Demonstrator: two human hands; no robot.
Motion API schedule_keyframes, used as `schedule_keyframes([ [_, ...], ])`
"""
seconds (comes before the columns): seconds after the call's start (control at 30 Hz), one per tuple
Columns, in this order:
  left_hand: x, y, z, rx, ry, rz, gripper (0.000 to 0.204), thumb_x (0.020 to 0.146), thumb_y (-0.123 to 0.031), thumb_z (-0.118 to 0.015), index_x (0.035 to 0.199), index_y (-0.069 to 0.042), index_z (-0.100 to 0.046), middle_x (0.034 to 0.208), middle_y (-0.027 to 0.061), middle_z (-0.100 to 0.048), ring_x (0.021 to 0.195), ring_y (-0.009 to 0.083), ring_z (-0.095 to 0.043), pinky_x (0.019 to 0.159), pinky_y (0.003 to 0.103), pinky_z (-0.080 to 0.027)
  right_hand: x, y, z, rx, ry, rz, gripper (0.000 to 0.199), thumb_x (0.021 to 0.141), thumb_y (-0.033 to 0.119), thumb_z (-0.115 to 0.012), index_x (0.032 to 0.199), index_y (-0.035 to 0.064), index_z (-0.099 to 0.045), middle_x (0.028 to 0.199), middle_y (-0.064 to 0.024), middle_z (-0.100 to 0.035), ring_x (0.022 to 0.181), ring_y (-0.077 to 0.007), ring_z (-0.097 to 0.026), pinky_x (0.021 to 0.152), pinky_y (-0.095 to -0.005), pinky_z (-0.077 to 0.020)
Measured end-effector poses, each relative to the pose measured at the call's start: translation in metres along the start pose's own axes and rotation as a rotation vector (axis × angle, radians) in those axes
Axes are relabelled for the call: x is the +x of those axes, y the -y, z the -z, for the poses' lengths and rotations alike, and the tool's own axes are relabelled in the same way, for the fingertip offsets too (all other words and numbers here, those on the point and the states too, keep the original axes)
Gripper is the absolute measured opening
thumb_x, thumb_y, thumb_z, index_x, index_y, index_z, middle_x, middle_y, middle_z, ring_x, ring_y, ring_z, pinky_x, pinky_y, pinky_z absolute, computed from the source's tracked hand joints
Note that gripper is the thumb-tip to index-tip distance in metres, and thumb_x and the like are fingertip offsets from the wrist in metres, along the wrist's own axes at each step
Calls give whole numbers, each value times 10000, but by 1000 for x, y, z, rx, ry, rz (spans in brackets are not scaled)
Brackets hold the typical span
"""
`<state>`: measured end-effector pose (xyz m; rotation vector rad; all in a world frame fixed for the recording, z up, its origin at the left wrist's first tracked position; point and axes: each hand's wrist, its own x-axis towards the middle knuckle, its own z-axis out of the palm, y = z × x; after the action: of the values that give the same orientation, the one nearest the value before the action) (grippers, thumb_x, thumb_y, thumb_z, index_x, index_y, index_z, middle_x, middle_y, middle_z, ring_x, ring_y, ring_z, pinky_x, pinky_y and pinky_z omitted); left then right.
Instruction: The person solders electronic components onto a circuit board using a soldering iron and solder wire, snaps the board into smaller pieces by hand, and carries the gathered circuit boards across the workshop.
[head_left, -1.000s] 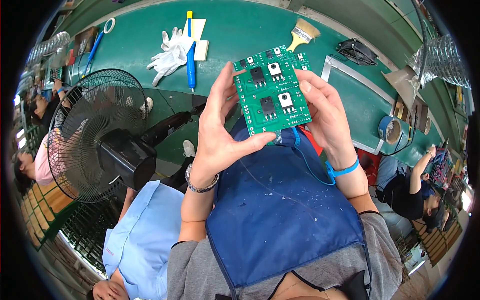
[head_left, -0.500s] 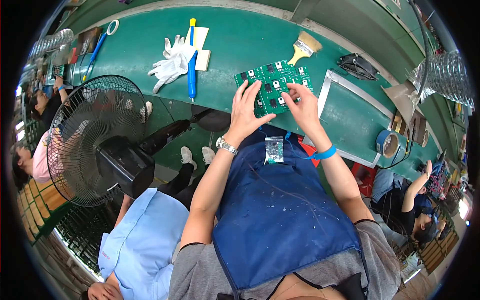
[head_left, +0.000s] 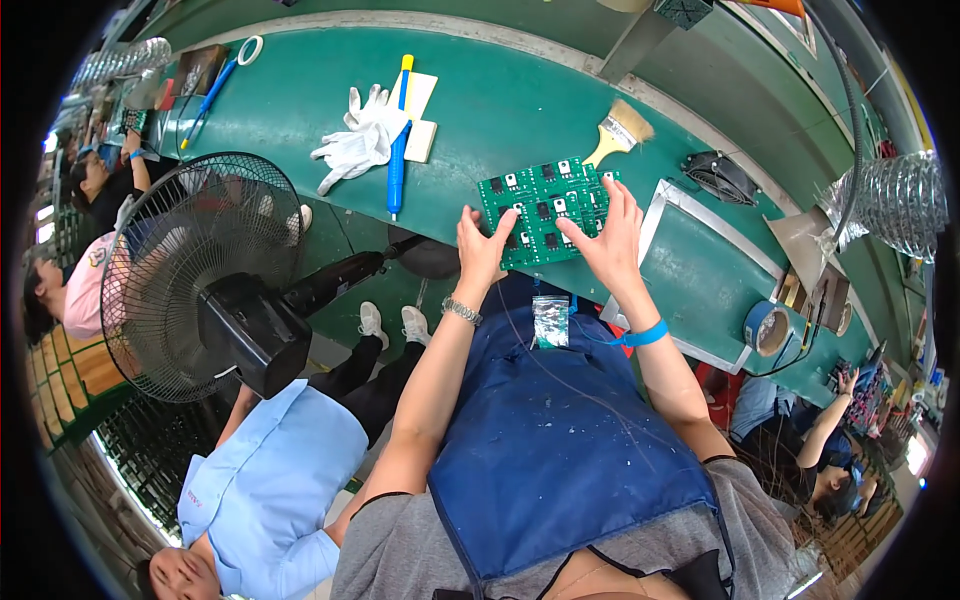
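A green circuit board panel [head_left: 530, 222], set with several black and silver-tabbed components, lies near the front edge of the bench. At its left edge, my left hand [head_left: 484, 243] grips the panel with the thumb on top. My right hand [head_left: 614, 238] has the right side, its thumb over the components and its fingers along the far right edge. The fingertips beneath the board are hidden. Just beyond the panel rests a paintbrush [head_left: 618, 130] with pale bristles. A small clear bag [head_left: 551, 322] sits against my blue apron, below the board.
On the green bench [head_left: 480, 90] lie white gloves [head_left: 360, 140], a blue electric screwdriver [head_left: 397, 165] and a small black fan [head_left: 720, 177]. A metal frame [head_left: 652, 215] and a tape roll [head_left: 768, 328] are at right. A floor fan [head_left: 205, 280] and a person in light blue [head_left: 275, 470] are at left.
My left hand has slid from over the board to its left edge. The right hand's fingers have spread from a pinch to the right edge. The whole view has shifted slightly.
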<state>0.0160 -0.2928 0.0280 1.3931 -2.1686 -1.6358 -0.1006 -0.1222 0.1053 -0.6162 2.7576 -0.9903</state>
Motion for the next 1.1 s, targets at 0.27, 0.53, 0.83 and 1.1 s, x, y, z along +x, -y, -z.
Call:
schedule_keyframes([
  [0.27,11,-18,-11,-259,120,190,980,741,-569,-769,1338,122,-411,1360,252,-427,1238,301,-488,1005,390,-437,27,-54,-5,133,229,-248,1174,651,640,-774,1489,9,-246,1464,-303,-309,1351,-435,-326,1097,-489,-316],
  [0.53,-3,-27,-17,-142,-58,-26,705,638,-433,-875,1045,56,-572,1087,237,-540,1050,343,-539,921,453,-465,44,-82,-7,434,396,-200,1067,726,490,-781,1470,-58,-247,1438,-279,-365,1333,-358,-397,1094,-440,-342],
  [0.83,-21,-26,-6,-261,63,-24,1120,626,-504,-874,1344,94,-256,1311,284,-463,1263,350,-471,1074,403,-370,35,-91,1,581,481,-340,878,803,357,-739,1506,106,-277,1477,-199,-327,1352,-339,-310,1105,-455,-271],
  [1.1,-89,-3,81,-758,22,77,650,844,-340,-752,1287,-7,-412,1245,135,-558,1138,183,-553,950,329,-464,-6,-7,7,586,599,-236,844,799,364,-725,1487,98,-316,1408,-173,-384,1235,-299,-418,1030,-437,-377],
])
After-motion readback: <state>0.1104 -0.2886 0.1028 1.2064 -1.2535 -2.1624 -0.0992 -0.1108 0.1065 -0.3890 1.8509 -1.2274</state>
